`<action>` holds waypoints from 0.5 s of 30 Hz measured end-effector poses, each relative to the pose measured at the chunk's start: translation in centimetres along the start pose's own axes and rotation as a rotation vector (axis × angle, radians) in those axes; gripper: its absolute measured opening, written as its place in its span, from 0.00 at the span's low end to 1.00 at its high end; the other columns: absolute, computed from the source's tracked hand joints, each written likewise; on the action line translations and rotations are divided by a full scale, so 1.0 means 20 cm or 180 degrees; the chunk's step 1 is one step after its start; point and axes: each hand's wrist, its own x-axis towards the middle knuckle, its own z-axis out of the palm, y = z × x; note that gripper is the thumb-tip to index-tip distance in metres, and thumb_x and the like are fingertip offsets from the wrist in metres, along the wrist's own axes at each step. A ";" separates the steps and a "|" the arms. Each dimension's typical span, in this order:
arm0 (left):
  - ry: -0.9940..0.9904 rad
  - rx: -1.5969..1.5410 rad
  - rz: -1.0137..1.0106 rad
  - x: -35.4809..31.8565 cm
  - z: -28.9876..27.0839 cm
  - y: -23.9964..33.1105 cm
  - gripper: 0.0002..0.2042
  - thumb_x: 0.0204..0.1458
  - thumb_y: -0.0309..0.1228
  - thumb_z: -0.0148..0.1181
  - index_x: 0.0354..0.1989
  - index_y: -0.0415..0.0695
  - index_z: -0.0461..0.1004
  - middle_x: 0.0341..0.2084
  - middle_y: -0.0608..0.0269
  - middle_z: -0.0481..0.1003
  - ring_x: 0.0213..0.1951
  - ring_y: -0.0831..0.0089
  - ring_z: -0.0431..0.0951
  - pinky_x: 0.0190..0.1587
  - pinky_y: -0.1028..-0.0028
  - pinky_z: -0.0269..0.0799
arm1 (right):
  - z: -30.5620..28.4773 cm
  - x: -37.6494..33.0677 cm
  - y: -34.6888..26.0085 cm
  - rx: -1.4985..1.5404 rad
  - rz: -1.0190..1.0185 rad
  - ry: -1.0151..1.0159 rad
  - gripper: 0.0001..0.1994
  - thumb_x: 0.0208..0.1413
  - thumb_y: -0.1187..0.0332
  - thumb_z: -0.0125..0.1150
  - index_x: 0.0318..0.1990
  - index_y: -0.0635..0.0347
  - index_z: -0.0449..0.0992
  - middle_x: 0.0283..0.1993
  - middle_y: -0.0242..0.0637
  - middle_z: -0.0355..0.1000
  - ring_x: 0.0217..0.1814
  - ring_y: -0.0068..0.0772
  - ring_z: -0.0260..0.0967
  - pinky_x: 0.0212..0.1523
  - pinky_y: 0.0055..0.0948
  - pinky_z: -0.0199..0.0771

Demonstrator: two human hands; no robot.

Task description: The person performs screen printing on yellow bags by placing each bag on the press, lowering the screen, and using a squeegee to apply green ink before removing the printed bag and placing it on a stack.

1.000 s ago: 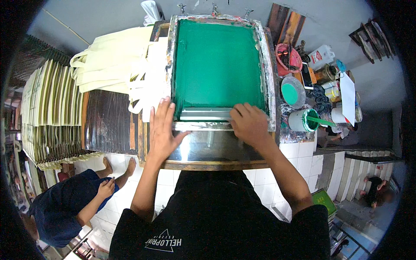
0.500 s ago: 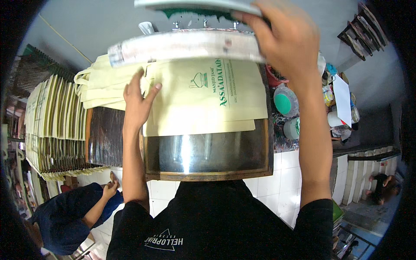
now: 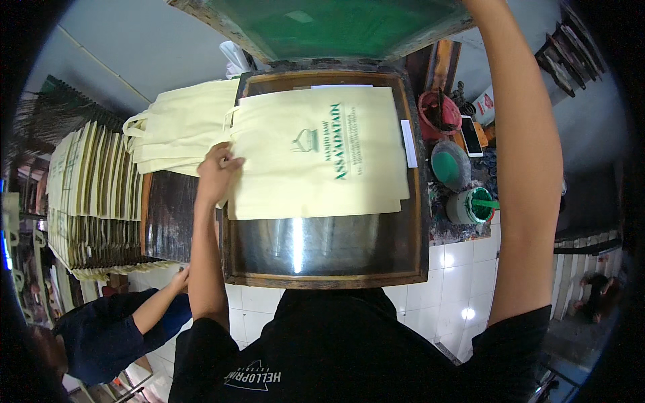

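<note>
Head view: the printed cream bag (image 3: 282,181) lies on the glossy dark desk (image 3: 342,248), with a pile of cream bags (image 3: 185,124) just left of it. The left hand (image 3: 218,171) is at the bag's left edge, thumb near the fingers; whether its grip is clamped on fabric I cannot tell. The right forearm (image 3: 527,161) stretches far toward the green screen (image 3: 316,27), tilted up over the desk's far side; the right hand is out of view, its grip untold. That forearm blocks part of the clutter at right, beside a pink bucket (image 3: 430,109), a phone (image 3: 471,136), a green-filled bowl (image 3: 461,164) and a white tub (image 3: 459,207). At left are racked bags (image 3: 94,174) and, nearer, a co-worker (image 3: 107,342).
</note>
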 end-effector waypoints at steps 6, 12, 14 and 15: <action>0.1482 0.1181 -0.1293 -0.16 -0.71 -0.40 0.21 0.53 0.40 0.67 0.48 0.36 0.77 0.40 0.46 0.80 0.38 0.62 0.80 0.43 0.67 0.72 | 0.02 0.07 0.02 -0.0152 0.0069 -0.0135 0.19 0.56 0.54 0.63 0.40 0.64 0.83 0.36 0.55 0.79 0.39 0.57 0.77 0.43 0.47 0.75; 0.1377 0.0450 0.0358 0.07 0.02 -0.12 0.33 0.55 0.43 0.67 0.64 0.37 0.65 0.57 0.38 0.71 0.62 0.43 0.68 0.64 0.50 0.60 | 0.02 0.10 0.04 -0.0133 -0.0088 -0.0118 0.21 0.55 0.53 0.64 0.36 0.66 0.83 0.35 0.56 0.79 0.38 0.58 0.77 0.43 0.49 0.75; 0.0411 0.0643 0.1208 0.12 0.53 0.22 0.39 0.54 0.49 0.66 0.69 0.41 0.61 0.66 0.38 0.62 0.70 0.44 0.57 0.71 0.48 0.48 | 0.00 0.09 0.04 -0.0020 0.0080 -0.0277 0.21 0.55 0.52 0.64 0.36 0.67 0.83 0.35 0.56 0.79 0.39 0.59 0.77 0.43 0.49 0.76; -0.0273 0.0671 0.1272 0.15 0.71 0.47 0.41 0.54 0.53 0.64 0.71 0.43 0.58 0.71 0.39 0.56 0.73 0.44 0.52 0.72 0.43 0.41 | 0.00 0.07 0.06 -0.0009 0.0190 -0.0390 0.21 0.55 0.52 0.65 0.36 0.67 0.83 0.35 0.57 0.79 0.39 0.59 0.77 0.43 0.49 0.76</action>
